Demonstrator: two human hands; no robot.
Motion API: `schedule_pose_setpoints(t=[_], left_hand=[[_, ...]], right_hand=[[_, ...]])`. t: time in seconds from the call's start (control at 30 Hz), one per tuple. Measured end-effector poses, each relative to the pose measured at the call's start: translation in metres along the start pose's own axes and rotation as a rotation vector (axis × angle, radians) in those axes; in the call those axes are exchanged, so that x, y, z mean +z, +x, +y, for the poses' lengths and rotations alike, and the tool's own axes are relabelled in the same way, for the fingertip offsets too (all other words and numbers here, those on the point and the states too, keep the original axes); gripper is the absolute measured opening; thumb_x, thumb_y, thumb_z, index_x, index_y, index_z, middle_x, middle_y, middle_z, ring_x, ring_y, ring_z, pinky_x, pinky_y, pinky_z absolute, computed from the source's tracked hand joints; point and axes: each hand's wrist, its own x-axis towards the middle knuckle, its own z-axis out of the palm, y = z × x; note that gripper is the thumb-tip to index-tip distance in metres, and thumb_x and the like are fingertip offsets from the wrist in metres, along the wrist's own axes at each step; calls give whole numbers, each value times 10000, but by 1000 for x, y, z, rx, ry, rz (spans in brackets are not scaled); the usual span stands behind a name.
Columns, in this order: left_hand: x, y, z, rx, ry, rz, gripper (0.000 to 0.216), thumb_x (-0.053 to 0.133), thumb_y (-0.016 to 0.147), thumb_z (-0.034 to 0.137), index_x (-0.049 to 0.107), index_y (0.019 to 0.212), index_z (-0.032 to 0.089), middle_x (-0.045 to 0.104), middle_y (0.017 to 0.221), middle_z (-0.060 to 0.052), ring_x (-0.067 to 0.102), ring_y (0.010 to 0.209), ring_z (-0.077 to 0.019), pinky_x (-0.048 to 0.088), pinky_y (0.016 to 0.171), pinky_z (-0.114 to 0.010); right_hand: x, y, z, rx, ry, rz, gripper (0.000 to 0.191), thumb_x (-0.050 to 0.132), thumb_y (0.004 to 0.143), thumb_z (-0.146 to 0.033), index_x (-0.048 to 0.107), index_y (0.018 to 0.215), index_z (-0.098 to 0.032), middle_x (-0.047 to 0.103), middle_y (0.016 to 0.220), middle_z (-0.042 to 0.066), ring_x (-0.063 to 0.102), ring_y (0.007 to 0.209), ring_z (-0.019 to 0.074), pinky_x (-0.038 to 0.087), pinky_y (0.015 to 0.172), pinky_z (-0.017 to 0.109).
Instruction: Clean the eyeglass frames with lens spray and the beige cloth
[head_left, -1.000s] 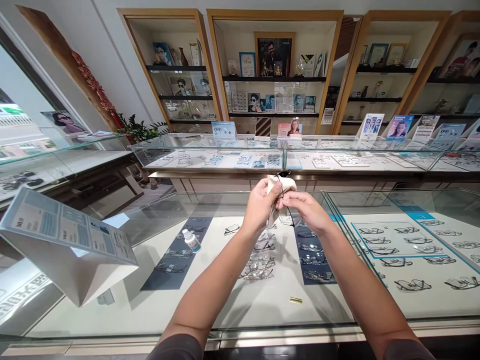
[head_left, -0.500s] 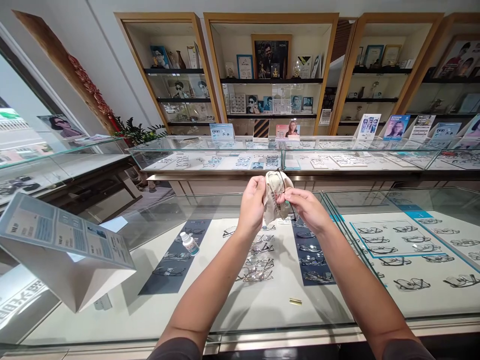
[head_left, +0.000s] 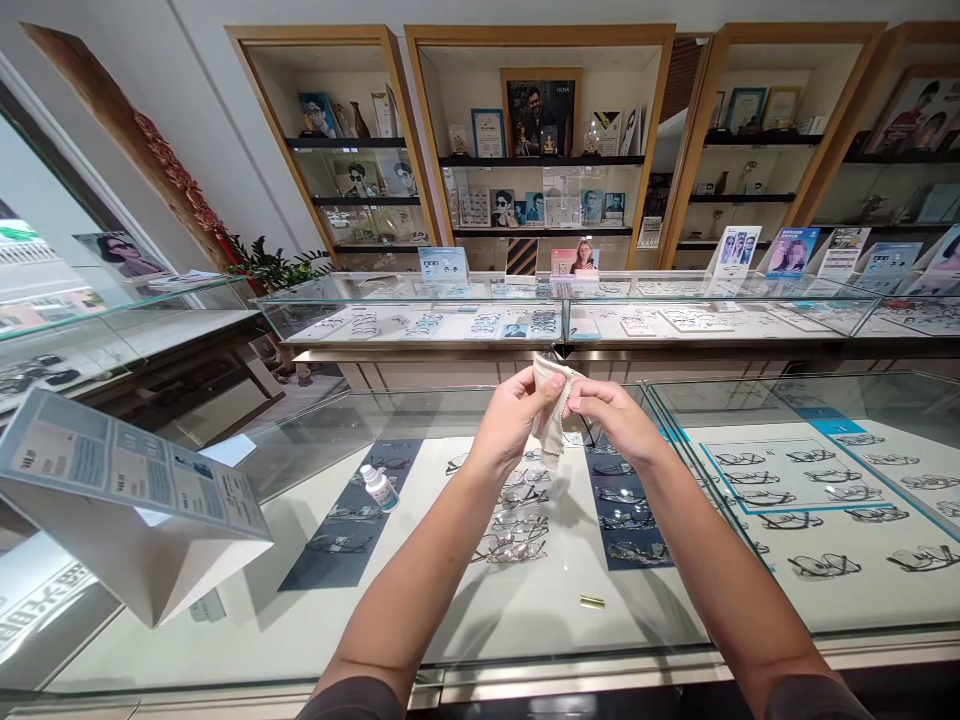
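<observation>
Above the glass counter, my left hand [head_left: 517, 412] pinches a cream cleaning cloth [head_left: 553, 430], its thumb pressed on the folds. Close beside it on the right, my right hand [head_left: 613, 415] is closed on a pair of eyeglasses [head_left: 588, 430]. Only a dark temple below the fingers and a dark bit of frame above the cloth show; the cloth and fingers hide the lenses. The cloth's zigzag edge hangs down between the two hands.
On the glass counter [head_left: 450, 620] stand a white bottle [head_left: 380, 488] and a folded cardboard sign [head_left: 135, 490]. A small gold-coloured bar [head_left: 592, 602] lies nearer me. Rows of eyeglasses [head_left: 517, 525] show beneath the glass. Another display case [head_left: 465, 345] runs behind.
The cloth was spread wide around the eyeglasses; now it is bunched narrower and hangs lower. My left thumb has moved right over it, and the hands are closer together.
</observation>
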Motion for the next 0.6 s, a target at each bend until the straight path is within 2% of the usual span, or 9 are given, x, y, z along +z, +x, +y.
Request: schedule_pose_setpoints(t=[0.13,0.23,0.37,0.47,0.6], left_hand=[[1,-3,4,5,-27,19,384,946,762,456,766,914,153,714,814,-23,614,723,-123,502,700,-242],[6,-5,8,-6,-126,9,435,979,721,400,769,1027,172,727,829,-22,618,680,-120,516,676,-251],[10,-5,9,12,-175,-42,521,985,723,367,765,1160,190,744,906,-24,613,684,-97,519,702,-234],[11,-4,6,45,-142,-48,499,952,775,423,763,1177,197,724,856,-9,576,654,-89,504,701,-234],[10,-3,0,79,-61,0,491,844,851,602,765,1078,174,634,668,14,547,608,-114,466,655,-254]], right_hand=[[1,0,2,-7,-37,25,260,680,944,-397,743,756,-230,696,860,29,580,862,209,443,869,350],[3,0,6,44,34,45,263,705,937,-445,777,795,-235,713,853,25,592,841,205,455,847,343],[6,0,7,80,116,44,292,742,915,-497,798,798,-236,729,890,36,629,907,217,475,901,347],[8,0,2,83,124,24,305,751,909,-514,801,801,-233,728,874,38,628,888,215,484,894,355],[8,-1,-3,92,87,36,302,744,920,-501,803,804,-228,723,866,33,612,873,204,467,906,357]])
